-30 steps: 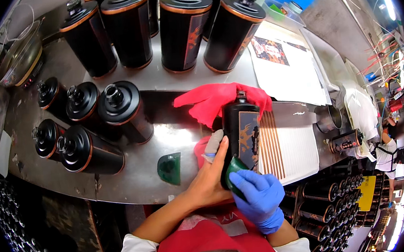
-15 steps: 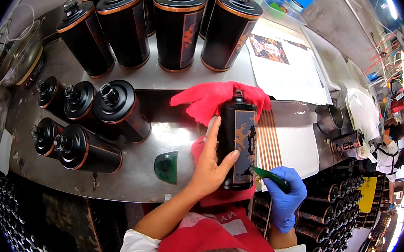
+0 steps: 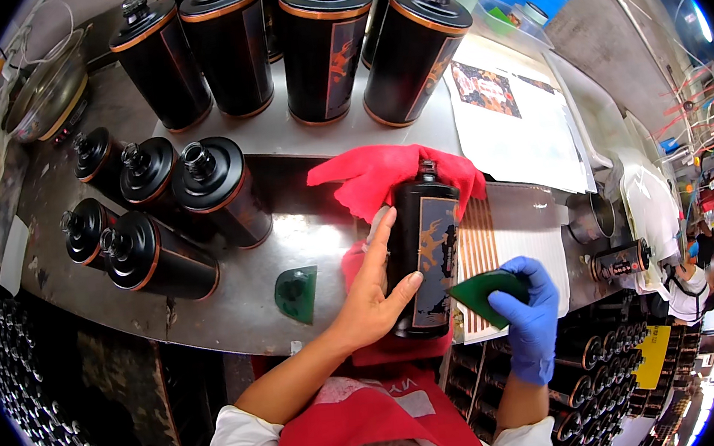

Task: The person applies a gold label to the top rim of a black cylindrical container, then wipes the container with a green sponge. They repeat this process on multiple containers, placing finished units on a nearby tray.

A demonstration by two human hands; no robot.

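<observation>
Left hand: the bare left hand (image 3: pixel 370 295) wraps its grip around the side of a black labelled bottle (image 3: pixel 425 255).
Right hand: the blue-gloved right hand (image 3: pixel 527 314) pinches a green squeegee card (image 3: pixel 486 295), just beside the bottle's label.
Bottle: lying on a red cloth (image 3: pixel 383 177) on the steel surface (image 3: pixel 233 274).
Nearby: another green scraper (image 3: pixel 298 293) on the surface; black bottles (image 3: pixel 200 195) lying to the left.

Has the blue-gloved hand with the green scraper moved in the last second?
Yes. The right hand with the green scraper has drawn off the black bottle to the right, and now sits over the striped sheet beside it.
</observation>
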